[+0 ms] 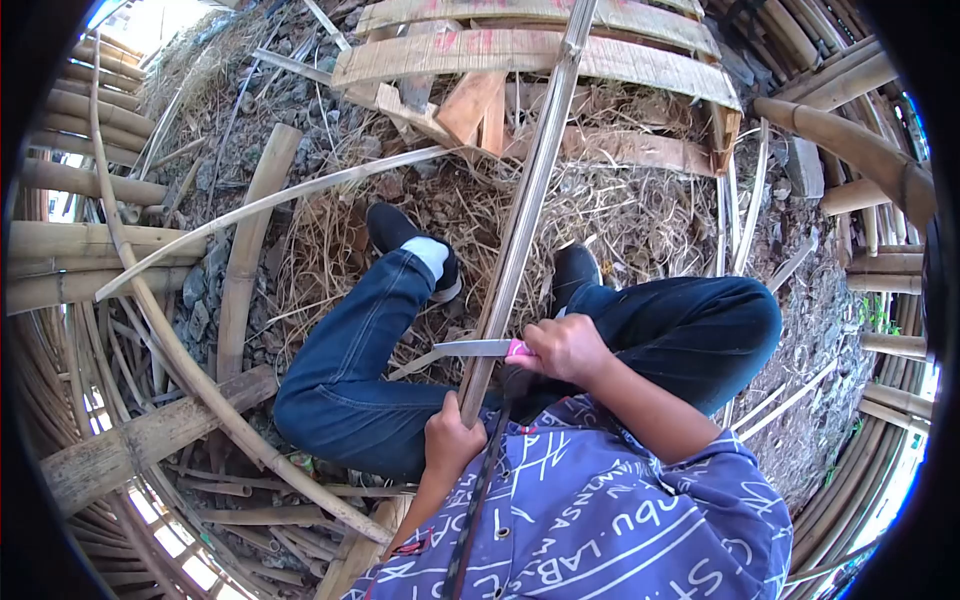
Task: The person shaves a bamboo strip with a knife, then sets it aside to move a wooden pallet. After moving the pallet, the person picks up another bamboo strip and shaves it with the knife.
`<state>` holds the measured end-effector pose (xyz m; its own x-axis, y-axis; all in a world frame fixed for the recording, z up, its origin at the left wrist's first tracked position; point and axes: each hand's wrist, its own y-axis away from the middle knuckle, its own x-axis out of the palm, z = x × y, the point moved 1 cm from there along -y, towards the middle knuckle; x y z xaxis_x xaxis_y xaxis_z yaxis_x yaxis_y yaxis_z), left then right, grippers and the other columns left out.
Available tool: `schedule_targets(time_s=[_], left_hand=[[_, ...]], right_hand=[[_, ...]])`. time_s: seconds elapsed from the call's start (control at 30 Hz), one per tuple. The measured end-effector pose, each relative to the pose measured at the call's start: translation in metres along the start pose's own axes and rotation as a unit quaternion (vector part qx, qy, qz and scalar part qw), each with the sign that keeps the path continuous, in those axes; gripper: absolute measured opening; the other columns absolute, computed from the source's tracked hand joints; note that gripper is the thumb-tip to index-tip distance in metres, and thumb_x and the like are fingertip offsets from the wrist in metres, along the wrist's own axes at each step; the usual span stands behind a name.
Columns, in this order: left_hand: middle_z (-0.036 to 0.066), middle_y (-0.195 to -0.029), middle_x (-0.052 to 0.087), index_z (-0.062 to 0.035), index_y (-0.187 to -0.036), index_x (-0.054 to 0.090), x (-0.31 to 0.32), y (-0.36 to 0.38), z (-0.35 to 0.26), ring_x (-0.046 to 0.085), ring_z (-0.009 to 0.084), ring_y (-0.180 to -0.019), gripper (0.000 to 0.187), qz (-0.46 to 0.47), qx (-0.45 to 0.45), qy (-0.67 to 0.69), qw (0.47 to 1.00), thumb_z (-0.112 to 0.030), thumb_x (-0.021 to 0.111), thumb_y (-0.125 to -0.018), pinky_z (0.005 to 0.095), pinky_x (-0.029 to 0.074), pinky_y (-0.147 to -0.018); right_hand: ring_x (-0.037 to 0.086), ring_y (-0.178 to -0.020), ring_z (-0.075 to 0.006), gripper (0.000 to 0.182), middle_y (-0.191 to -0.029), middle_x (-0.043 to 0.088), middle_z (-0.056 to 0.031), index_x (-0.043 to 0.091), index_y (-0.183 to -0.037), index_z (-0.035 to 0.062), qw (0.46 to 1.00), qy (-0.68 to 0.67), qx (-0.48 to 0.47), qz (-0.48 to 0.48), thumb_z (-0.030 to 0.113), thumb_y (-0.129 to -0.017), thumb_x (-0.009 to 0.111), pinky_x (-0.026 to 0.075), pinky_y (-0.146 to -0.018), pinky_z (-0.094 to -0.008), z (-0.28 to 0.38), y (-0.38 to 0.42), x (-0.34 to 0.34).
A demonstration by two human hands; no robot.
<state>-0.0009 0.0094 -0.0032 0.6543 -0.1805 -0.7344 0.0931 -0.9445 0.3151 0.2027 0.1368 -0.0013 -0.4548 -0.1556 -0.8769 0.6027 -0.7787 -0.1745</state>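
A long split bamboo strip [525, 215] runs from my lap up across the slats of a wooden pallet. Its near end is wrapped in the closed fingers of my left hand [453, 438]. My right hand [565, 348] grips a knife [470, 348] by its pink-wrapped handle. The blade points left and lies across the bamboo strip, a little beyond my left hand. A dark strap or cord [483, 495] hangs down over my patterned shirt, close beside the left hand.
The wooden pallet [540, 50] stands ahead of my feet. Bamboo shavings [640, 210] litter the ground around my shoes. A curved bamboo pole [215, 395] and a plank-like piece [250, 260] lie to the left. Stacked bamboo poles [895, 345] line the right side.
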Motion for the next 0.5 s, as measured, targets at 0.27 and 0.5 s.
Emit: schedule_targets(time_s=[0.27, 0.5], left_hand=[[0.026, -0.061, 0.056, -0.0003, -0.083, 0.048, -0.001, -0.006, 0.001, 0.058, 0.0452, -0.061, 0.017, -0.008, 0.0, 0.036, 0.999, -0.005, 0.056, -0.07, 0.0528, 0.047, -0.055], [0.024, -0.06, 0.055, -0.0012, -0.081, 0.047, -0.001, -0.004, 0.004, 0.058, 0.0441, -0.06, 0.016, -0.008, 0.007, 0.047, 0.999, -0.005, 0.056, -0.069, 0.0515, 0.047, -0.054]], right_hand=[[0.056, -0.045, -0.024, 0.045, -0.053, 0.052, -0.0047, 0.048, -0.063, 0.0105, 1.0, 0.01, 0.009, -0.026, 0.05, -0.079, 0.064, 0.045, -0.043, -0.036, -0.027, -0.011, 0.002], [0.053, -0.045, -0.0255, 0.039, -0.052, 0.048, -0.0061, 0.048, -0.063, 0.0096, 0.958, 0.264, 0.095, -0.053, 0.039, -0.084, 0.064, 0.043, -0.044, -0.0367, -0.101, -0.018, -0.005]])
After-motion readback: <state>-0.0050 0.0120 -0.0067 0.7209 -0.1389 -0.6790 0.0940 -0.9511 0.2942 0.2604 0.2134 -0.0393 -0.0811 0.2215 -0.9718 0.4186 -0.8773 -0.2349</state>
